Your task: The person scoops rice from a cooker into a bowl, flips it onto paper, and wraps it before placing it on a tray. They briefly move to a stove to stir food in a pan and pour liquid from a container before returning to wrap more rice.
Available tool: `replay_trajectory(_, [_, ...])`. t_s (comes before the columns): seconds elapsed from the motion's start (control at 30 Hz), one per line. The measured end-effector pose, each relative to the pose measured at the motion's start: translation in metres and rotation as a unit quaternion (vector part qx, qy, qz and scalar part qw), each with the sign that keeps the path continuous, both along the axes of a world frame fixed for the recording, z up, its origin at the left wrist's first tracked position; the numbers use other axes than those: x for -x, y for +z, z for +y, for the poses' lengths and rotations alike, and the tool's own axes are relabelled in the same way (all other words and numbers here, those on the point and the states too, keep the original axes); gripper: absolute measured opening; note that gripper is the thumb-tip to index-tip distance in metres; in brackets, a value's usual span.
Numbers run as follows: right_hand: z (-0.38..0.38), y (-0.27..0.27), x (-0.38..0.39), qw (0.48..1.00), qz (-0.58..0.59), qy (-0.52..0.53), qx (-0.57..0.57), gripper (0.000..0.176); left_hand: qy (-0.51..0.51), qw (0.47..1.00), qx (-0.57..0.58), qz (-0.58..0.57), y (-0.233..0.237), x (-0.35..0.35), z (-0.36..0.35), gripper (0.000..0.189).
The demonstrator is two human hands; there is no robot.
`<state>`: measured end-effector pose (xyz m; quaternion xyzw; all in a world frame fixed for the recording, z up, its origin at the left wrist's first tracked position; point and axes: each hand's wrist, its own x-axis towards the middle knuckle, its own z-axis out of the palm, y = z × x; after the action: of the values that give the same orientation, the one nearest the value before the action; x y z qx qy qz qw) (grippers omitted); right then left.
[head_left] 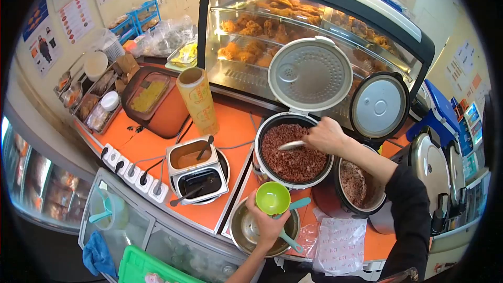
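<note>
Head view: your left hand (267, 222) had its grip clenched under the green bowl (272, 198), mouth up, close to the rice cooker (258, 165), I'd guess to keep the reach short. Your right hand (326, 136) grasped the scoop (291, 145), blade in the red rice (293, 162) just below that grip.

Glossy green plastic bowl (272, 197), shiny metal basin (241, 230), smooth orange counter (230, 131), grainy red rice (293, 157)

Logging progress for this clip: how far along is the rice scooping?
Done: lid open, left hand holds green bowl by the rice cooker. In hand: right hand has the paddle in the red rice. Left: bowl is empty, no rice in it yet.
</note>
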<state>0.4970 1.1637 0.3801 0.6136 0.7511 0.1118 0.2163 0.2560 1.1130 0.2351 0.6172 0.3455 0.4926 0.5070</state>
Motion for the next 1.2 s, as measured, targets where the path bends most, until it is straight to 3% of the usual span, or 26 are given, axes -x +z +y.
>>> replay_trajectory(0.07, [0.026,-0.018,-0.002,0.998,-0.017,0.039,-0.045,0.014,0.021,1.0,-0.001,-0.01,0.009,0.001,-0.001,0.103])
replay_trajectory(0.1, [0.032,-0.023,0.007,0.992,0.042,0.091,-0.072,0.01,0.036,0.999,-0.013,0.003,0.02,0.002,0.001,0.105])
replay_trajectory(0.17, [0.009,-0.028,0.019,0.993,0.03,0.103,-0.046,0.017,0.045,0.997,-0.059,0.022,0.026,0.013,0.015,0.109])
replay_trajectory(0.2, [-0.011,-0.03,0.014,0.989,0.045,0.128,-0.06,0.018,0.025,0.999,-0.026,-0.027,0.033,0.017,0.025,0.109])
replay_trajectory(0.27, [-0.05,-0.038,0.0,0.992,0.071,0.083,-0.062,0.029,-0.013,0.991,0.042,-0.127,0.057,0.02,0.048,0.11])
replay_trajectory(0.33, [-0.063,-0.03,-0.005,0.993,0.1,0.02,-0.056,0.031,-0.088,0.987,0.039,-0.129,0.079,0.016,0.073,0.11])
replay_trajectory(0.37, [-0.06,-0.028,-0.005,0.991,0.099,-0.019,-0.083,0.032,-0.099,0.988,-0.02,-0.121,0.074,0.005,0.09,0.111])
replay_trajectory(0.47, [-0.059,-0.041,-0.01,0.978,0.138,-0.127,-0.095,0.027,-0.156,0.971,-0.138,0.115,0.084,-0.028,0.122,0.115])
replay_trajectory(0.57, [-0.063,-0.031,-0.012,0.97,0.145,-0.176,-0.083,0.016,-0.176,0.923,-0.221,0.262,0.088,-0.061,0.141,0.113])
replay_trajectory(0.67, [-0.057,0.005,-0.019,0.936,0.096,-0.335,-0.04,0.015,-0.271,0.808,-0.238,0.465,0.086,-0.095,0.15,0.113])
replay_trajectory(0.7, [-0.057,-0.002,-0.028,0.924,0.121,-0.356,-0.066,0.022,-0.28,0.739,-0.236,0.566,0.085,-0.109,0.147,0.117])
replay_trajectory(0.8, [-0.065,-0.023,-0.035,0.914,0.17,-0.361,-0.067,0.026,-0.347,0.676,-0.224,0.61,0.098,-0.13,0.136,0.117])
replay_trajectory(0.93, [-0.066,-0.039,-0.01,0.89,0.228,-0.382,-0.095,0.027,-0.356,0.732,-0.181,0.552,0.078,-0.144,0.132,0.112])
replay_trajectory(1.2, [-0.071,-0.051,0.028,0.858,0.304,-0.382,-0.159,0.016,-0.325,0.776,-0.138,0.522,0.076,-0.157,0.121,0.114])
